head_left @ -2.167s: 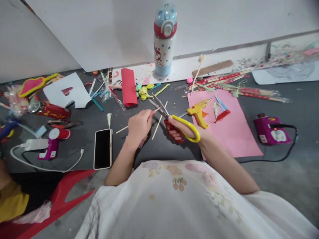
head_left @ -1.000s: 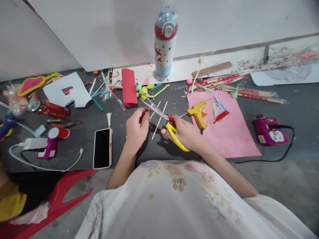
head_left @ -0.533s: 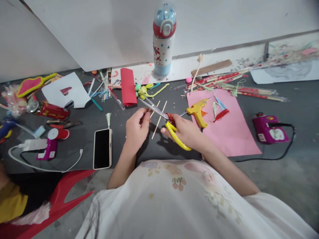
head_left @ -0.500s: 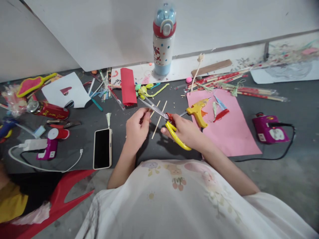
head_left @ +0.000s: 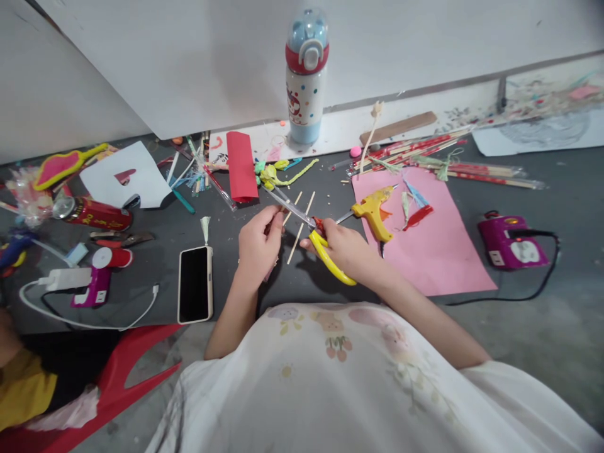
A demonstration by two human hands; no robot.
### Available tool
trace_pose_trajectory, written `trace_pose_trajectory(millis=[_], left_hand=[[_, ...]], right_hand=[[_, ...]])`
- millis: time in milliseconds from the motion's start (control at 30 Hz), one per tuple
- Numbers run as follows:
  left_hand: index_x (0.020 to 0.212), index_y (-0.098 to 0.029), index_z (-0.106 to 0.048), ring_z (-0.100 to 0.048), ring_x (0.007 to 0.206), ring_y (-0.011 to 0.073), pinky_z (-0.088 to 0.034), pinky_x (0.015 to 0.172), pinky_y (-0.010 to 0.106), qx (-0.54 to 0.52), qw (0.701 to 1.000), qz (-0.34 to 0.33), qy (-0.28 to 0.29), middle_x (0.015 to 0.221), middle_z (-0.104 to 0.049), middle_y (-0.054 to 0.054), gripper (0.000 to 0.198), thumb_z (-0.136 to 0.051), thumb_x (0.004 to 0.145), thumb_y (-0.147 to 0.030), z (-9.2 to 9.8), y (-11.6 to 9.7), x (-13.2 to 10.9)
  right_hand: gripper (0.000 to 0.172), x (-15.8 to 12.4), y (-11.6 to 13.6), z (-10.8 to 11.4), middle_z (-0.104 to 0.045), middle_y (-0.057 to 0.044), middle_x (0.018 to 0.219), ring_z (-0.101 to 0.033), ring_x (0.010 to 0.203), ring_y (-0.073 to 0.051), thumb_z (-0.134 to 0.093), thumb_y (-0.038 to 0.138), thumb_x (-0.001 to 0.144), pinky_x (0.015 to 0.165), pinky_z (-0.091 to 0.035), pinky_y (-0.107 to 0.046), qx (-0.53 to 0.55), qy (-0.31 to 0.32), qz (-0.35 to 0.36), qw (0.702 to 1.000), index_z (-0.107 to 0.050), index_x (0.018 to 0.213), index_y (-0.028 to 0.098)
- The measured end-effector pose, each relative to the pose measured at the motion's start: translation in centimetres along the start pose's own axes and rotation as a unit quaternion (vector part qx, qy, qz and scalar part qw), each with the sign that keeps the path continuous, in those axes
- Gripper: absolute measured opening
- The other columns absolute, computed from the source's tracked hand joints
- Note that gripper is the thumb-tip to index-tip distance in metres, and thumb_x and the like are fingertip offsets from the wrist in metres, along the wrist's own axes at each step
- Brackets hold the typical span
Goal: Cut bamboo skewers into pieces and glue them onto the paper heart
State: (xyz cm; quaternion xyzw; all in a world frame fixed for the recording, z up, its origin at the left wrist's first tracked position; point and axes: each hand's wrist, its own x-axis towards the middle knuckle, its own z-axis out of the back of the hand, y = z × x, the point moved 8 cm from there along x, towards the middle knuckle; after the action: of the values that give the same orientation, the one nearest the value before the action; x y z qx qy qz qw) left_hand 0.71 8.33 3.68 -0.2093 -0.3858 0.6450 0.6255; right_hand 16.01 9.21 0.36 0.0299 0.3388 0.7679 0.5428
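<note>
Now, my left hand [head_left: 257,248] pinching a thin wooden stick [head_left: 297,200] above the dark mat [head_left: 226,220], my right hand [head_left: 349,251] clasping the yellow-handled scissors [head_left: 330,269], blades together at that stick, yellow glue gun [head_left: 372,211] just beside.

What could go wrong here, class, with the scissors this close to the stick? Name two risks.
The blades of the scissors cross the stick right beside the fingers of the left hand, so a slip could nick them. The glue gun lies just past the right hand; if it is hot, brushing its nozzle might burn.
</note>
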Motion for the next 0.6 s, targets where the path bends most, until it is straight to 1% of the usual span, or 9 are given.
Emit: trace_pose_trajectory(millis=[100, 200, 300, 367, 500, 600], left_hand=[[0.097, -0.022, -0.064, -0.058, 0.064, 0.0101, -0.044, 0.062, 0.021, 0.002, 1.000, 0.003, 0.010, 0.071, -0.063, -0.002, 0.022, -0.045, 0.091, -0.031, -0.4, 0.4, 0.3], [0.086, -0.020, -0.062, -0.057, 0.062, 0.0105, -0.043, 0.060, 0.022, -0.002, 1.000, 0.011, 0.024, 0.067, -0.061, -0.002, 0.022, -0.043, 0.091, -0.031, -0.9, 0.8, 0.5], [0.075, -0.020, -0.057, -0.056, 0.062, 0.0107, -0.042, 0.059, 0.022, -0.011, 0.999, 0.016, 0.027, 0.065, -0.060, -0.002, 0.024, -0.043, 0.091, -0.031, -1.2, 1.0, 0.6], [0.072, -0.020, -0.055, -0.056, 0.062, 0.0109, -0.042, 0.059, 0.022, -0.019, 0.999, 0.020, 0.029, 0.064, -0.059, -0.001, 0.024, -0.043, 0.090, -0.031, -1.3, 1.1, 0.6], [0.071, -0.019, -0.055, -0.055, 0.059, 0.0108, -0.042, 0.058, 0.022, -0.047, 0.998, 0.035, 0.030, 0.062, -0.059, -0.001, 0.025, -0.045, 0.089, -0.033, -1.3, 1.7, 0.7], [0.069, -0.019, -0.056, -0.053, 0.056, 0.0106, -0.040, 0.056, 0.022, -0.056, 0.997, 0.046, 0.029, 0.059, -0.057, -0.002, 0.027, -0.046, 0.088, -0.035, -1.1, 2.1, 0.8]], right_hand=[[0.058, 0.0, 0.1, -0.2, -0.067, -0.016, 0.089, -0.067, 0.086, -0.030, -0.029, 0.068, 0.086, 0.061, -0.036, -0.030, -0.015, -0.011, -0.005, 1.000, -0.048, 0.095, 0.014], [0.060, -0.1, 0.3, -0.4, -0.067, -0.017, 0.091, -0.066, 0.088, -0.031, -0.028, 0.069, 0.086, 0.061, -0.037, -0.031, -0.029, -0.025, 0.004, 0.999, -0.049, 0.096, 0.013], [0.062, -0.1, 0.4, -0.8, -0.067, -0.017, 0.091, -0.066, 0.088, -0.032, -0.027, 0.069, 0.086, 0.062, -0.038, -0.032, -0.030, -0.024, 0.011, 0.999, -0.050, 0.097, 0.012], [0.061, -0.1, 0.3, -0.9, -0.067, -0.017, 0.091, -0.066, 0.088, -0.032, -0.028, 0.068, 0.086, 0.063, -0.038, -0.032, -0.024, -0.021, 0.007, 0.999, -0.051, 0.097, 0.012], [0.053, -0.2, 0.3, -0.7, -0.066, -0.016, 0.093, -0.065, 0.084, -0.029, -0.039, 0.063, 0.085, 0.062, -0.037, -0.030, 0.003, -0.019, 0.015, 1.000, -0.050, 0.097, 0.012], [0.037, -0.2, 0.4, -0.9, -0.065, -0.008, 0.079, -0.060, 0.069, -0.020, -0.049, 0.052, 0.081, 0.057, -0.034, -0.027, 0.048, 0.007, 0.032, 0.998, -0.050, 0.092, 0.016]])
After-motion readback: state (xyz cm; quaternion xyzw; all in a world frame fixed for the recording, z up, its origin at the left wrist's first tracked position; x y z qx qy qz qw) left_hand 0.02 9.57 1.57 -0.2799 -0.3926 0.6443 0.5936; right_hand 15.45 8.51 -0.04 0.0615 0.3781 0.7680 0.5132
